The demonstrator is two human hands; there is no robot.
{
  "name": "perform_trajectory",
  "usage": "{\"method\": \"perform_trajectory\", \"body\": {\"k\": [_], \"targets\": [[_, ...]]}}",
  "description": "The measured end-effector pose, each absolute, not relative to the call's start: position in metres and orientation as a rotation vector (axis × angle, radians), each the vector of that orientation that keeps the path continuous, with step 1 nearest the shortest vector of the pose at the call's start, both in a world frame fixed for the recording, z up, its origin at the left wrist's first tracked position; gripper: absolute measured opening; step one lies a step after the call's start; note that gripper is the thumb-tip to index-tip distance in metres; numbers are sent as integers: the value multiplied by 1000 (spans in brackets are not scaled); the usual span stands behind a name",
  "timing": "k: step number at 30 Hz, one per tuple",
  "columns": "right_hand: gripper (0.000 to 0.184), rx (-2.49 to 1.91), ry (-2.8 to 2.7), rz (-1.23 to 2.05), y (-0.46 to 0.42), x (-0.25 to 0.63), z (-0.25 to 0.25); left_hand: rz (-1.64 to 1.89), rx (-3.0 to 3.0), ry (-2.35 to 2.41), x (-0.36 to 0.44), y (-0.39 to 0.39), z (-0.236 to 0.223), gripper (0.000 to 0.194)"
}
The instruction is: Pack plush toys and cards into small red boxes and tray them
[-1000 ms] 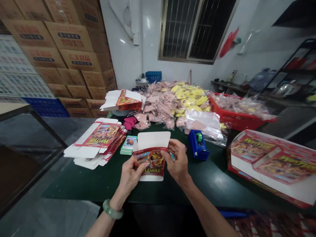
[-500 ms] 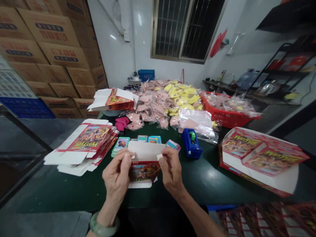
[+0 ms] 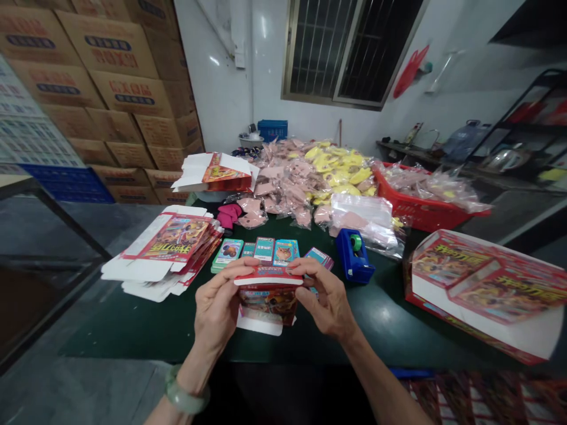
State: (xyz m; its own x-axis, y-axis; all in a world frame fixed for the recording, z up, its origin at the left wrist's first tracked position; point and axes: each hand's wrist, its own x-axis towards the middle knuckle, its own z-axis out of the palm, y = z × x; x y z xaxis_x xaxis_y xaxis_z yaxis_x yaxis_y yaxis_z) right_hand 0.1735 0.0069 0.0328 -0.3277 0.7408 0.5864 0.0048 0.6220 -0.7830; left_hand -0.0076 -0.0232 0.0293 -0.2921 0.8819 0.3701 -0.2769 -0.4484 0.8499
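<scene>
A small red printed carton [image 3: 268, 293] is held upright over the dark green table [image 3: 146, 327], between both my hands. My left hand [image 3: 218, 307] grips its left side, fingers pinched on the top flap. My right hand [image 3: 322, 298] grips the right side, fingertips pressing the top flap down flat. A white bottom flap sticks out below. Just behind the carton lie several small card packs [image 3: 264, 250] in a row.
A stack of flat unfolded cartons [image 3: 166, 248] lies to the left. A blue tape dispenser [image 3: 353, 255] stands to the right, a large open red display box [image 3: 482, 289] farther right. Bagged pink and yellow goods [image 3: 319, 174], a red basket [image 3: 420, 209] and stacked brown boxes [image 3: 110, 88] stand behind.
The carton's white top flap stood open a second ago; both hands have folded it down shut. The card packs behind the carton have come into sight.
</scene>
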Motion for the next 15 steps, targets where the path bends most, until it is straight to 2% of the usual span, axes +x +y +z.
{"method": "perform_trajectory", "body": {"k": [3, 6, 9, 15], "targets": [[12, -667, -1731, 805, 1, 177, 40, 1786, 1311, 910, -14, -32, 33, 27], [11, -747, -1723, 866, -3, 178, 47, 1610, 1614, 1162, -24, -38, 46, 18], [17, -764, -1756, 964, -6, 178, 52, 1413, 1853, 1224, -32, -40, 60, 18], [12, -775, -1809, 701, -12, 173, 54, 1462, 1934, 1210, -35, -37, 62, 15]]}}
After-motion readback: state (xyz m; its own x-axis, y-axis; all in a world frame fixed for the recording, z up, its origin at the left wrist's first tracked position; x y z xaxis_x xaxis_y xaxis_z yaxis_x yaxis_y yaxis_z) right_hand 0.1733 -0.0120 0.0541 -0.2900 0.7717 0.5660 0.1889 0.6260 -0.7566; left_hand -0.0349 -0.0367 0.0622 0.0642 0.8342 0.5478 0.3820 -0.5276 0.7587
